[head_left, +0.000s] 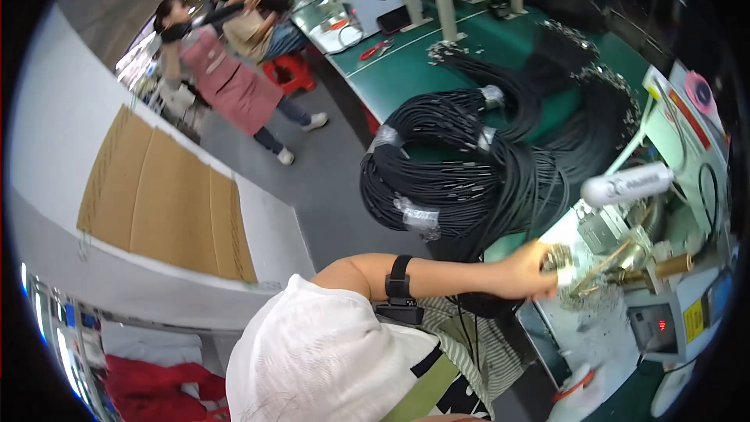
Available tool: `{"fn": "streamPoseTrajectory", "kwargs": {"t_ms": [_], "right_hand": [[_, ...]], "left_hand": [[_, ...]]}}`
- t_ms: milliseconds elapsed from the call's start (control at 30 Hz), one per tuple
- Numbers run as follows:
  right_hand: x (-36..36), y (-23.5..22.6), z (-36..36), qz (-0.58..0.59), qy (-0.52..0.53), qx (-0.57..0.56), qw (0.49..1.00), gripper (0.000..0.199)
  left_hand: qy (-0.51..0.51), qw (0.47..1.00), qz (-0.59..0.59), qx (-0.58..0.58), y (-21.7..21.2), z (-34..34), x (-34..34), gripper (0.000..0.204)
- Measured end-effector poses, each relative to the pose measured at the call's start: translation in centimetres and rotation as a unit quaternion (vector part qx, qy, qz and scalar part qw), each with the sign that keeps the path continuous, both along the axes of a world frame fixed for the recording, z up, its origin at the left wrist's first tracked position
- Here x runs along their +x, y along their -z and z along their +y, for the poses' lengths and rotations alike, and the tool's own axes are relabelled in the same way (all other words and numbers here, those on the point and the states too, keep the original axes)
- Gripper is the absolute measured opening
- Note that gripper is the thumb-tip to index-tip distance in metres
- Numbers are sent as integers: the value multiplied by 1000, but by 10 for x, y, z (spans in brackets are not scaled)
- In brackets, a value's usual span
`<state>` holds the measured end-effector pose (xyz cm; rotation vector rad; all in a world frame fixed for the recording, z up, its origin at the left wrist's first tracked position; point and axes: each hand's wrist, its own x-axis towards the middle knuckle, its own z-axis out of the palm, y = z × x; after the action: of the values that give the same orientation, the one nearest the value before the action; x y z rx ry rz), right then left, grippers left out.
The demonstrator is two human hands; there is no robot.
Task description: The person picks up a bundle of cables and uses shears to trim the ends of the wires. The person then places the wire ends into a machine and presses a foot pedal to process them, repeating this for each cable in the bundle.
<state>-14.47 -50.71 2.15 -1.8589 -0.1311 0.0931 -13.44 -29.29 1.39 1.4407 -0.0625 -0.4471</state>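
My left hand (523,272) reaches across to the right, its fingers closed on a bunch of small metal connectors (558,259). Brightly lit and slightly blurred, these pieces sit beside the metal working parts of a bench machine (617,254). Black cable (484,305) hangs just below the hand; whether it joins the connectors is hidden. A large coiled bundle of black cables (437,176), bound with clear wrap, lies beyond my forearm. My right hand is out of the picture.
The green table (391,78) carries more cables with metal ends (613,94) and red-handled pliers (376,49). A white cylinder (627,184) juts over the machine. A red-handled tool (574,385) lies nearer me. Left of the aisle stands a cardboard-covered panel (164,195); a person in a pink apron (226,78) stands beyond.
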Motion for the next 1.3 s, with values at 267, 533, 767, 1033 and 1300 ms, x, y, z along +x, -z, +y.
{"fn": "streamPoseTrajectory", "kwargs": {"t_ms": [267,533,767,1033,1300], "right_hand": [[-69,23,-1,-33,75,23,996,23],[-93,5,15,-9,139,10,990,22],[-64,-13,11,71,146,92,982,13],[-68,-13,-1,186,108,273,938,13],[-73,-11,-1,-247,185,-266,913,22]], "left_hand": [[174,940,-273,103,2,-26,-39,23],[171,944,-267,88,12,-48,-33,25],[206,967,-144,49,-16,-19,-15,21],[173,975,-109,89,-14,-36,-20,16],[51,994,-93,16,-15,-46,-23,18]]}}
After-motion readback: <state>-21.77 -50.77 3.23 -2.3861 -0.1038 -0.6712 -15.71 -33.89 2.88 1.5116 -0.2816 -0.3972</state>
